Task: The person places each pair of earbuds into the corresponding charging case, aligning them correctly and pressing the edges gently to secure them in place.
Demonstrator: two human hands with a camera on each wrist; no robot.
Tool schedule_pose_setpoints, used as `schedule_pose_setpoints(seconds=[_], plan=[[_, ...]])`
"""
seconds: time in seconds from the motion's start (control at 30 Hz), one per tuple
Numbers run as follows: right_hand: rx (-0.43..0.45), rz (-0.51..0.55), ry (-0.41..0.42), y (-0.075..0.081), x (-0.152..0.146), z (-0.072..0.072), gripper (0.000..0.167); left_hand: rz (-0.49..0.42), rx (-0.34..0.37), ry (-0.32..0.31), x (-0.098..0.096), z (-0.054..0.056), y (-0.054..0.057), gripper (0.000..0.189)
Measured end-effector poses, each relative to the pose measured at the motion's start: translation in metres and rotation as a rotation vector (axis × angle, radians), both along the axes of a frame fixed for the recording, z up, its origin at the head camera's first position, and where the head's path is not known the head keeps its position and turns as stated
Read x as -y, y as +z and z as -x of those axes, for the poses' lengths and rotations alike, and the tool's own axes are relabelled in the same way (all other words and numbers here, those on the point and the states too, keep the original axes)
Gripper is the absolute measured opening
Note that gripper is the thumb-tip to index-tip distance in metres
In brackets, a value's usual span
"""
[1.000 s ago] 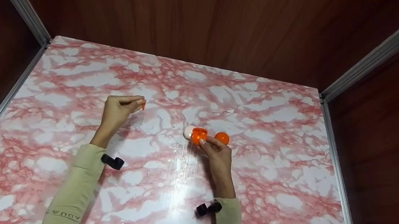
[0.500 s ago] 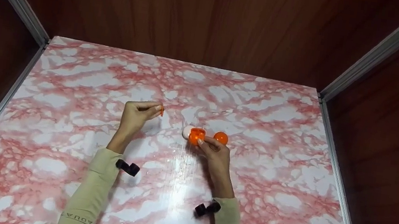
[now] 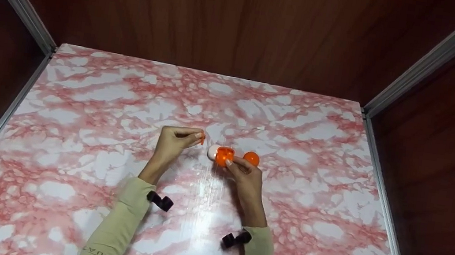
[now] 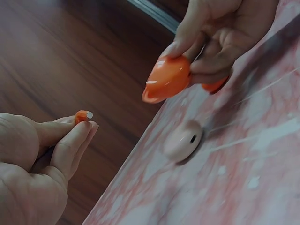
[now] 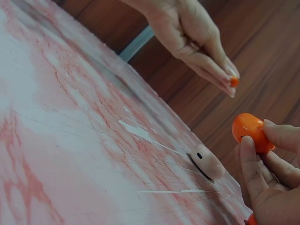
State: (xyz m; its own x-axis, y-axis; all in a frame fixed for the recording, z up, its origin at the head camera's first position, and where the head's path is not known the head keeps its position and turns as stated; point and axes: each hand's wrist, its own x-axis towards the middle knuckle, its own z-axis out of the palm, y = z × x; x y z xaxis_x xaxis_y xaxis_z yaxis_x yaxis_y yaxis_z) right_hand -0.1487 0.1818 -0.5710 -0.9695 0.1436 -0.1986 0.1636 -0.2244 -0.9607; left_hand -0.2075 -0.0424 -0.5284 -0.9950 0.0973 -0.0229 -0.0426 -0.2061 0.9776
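Note:
My left hand (image 3: 172, 143) pinches a small orange earbud (image 3: 203, 138) by its fingertips, above the table. The pale tip of its stem shows in the left wrist view. My right hand (image 3: 249, 183) grips a glossy orange earbud case (image 3: 223, 158) between thumb and fingers, its hollow top facing up in the head view. On the table beside it lies a rounded whitish case (image 4: 182, 141) with a small dark slot. A round orange piece (image 3: 251, 157) sits just behind the right hand's fingers. The earbud and the orange case are apart.
The table top (image 3: 94, 91) has a pink and white marbled pattern with a bright glare patch near the middle. Dark wood panels (image 3: 224, 20) and metal rails (image 3: 437, 63) enclose its back and sides. Each wrist carries a black camera (image 3: 160, 201).
My left hand has moved right and slightly nearer, bringing the pinched earbud close to the orange case. My right hand has stayed nearly still, holding the case.

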Motion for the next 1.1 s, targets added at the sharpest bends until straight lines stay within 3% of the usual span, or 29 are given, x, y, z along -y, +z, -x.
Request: schedule_pose_setpoints(seconds=[0.37,0.8,1.1], plan=[[0.012,-0.013,0.0,-0.001,0.002,-0.001,0.032,0.042,-0.026,0.047,-0.031,-0.007,-0.008,0.017],[-0.026,0.018,0.011,0.001,0.001,-0.002,0.034,0.219,-0.119,0.117,-0.051,-0.013,-0.013,0.015],[-0.027,-0.004,0.01,0.0,0.001,-0.001,0.034,0.169,-0.132,0.151,-0.065,-0.022,-0.017,0.015]])
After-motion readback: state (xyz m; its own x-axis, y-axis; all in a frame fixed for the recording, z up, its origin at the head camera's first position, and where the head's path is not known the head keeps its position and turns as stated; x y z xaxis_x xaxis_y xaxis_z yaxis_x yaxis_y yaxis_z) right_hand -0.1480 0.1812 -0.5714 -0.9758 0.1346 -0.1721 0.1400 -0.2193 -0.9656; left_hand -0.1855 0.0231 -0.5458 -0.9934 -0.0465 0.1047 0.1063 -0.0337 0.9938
